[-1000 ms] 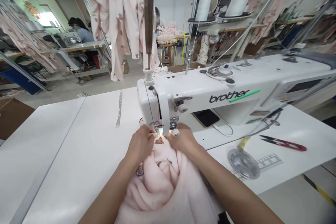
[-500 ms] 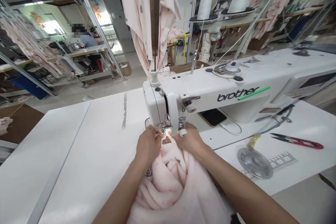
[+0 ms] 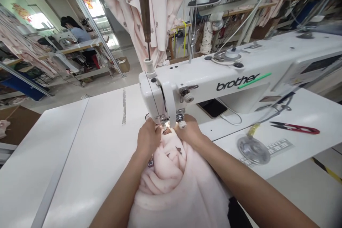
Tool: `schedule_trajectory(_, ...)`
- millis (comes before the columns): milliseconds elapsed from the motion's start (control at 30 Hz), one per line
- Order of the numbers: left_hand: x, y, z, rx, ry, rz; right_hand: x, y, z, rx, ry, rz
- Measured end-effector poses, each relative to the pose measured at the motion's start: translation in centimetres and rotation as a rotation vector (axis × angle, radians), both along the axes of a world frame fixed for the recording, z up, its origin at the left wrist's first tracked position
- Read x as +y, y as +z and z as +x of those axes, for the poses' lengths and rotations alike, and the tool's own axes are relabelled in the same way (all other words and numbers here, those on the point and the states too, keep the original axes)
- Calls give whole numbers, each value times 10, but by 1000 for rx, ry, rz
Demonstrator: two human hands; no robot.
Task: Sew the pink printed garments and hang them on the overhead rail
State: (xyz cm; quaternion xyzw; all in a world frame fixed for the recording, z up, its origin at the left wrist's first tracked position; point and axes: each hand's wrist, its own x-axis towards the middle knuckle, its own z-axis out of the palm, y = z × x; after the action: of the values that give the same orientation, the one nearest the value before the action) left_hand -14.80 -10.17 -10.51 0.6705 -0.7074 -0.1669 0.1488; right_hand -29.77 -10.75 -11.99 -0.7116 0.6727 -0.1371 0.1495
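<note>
A bunched pale pink fleece garment with small bear prints lies between my forearms on the white table. Its front edge sits under the presser foot of a white Brother sewing machine. My left hand pinches the fabric just left of the needle, fingers closed. Just right of the needle, my right hand presses and grips the fabric.
Red thread snips, a clear round dish and a printed ruler strip lie on the table right of the machine. A phone rests under the machine arm. Pink garments hang overhead. A person sits at a far bench.
Both hands stay at the presser foot holding the fabric. The head camera has shifted slightly, so the machine and the hanging garments sit differently in view.
</note>
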Motion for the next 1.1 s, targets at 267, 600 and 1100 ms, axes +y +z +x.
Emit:
schedule_trajectory(267, -3, -1, 4, 101, -22, 13, 0, -2, -3, -63, 42, -14)
schedule_trajectory(600, -2, -4, 7, 155, -31, 12, 3, -8, -32, -315, 211, -112)
schedule_trajectory(1100, 1, 1, 6, 137, -59, 17, 4, -5, -28, -349, 180, -80)
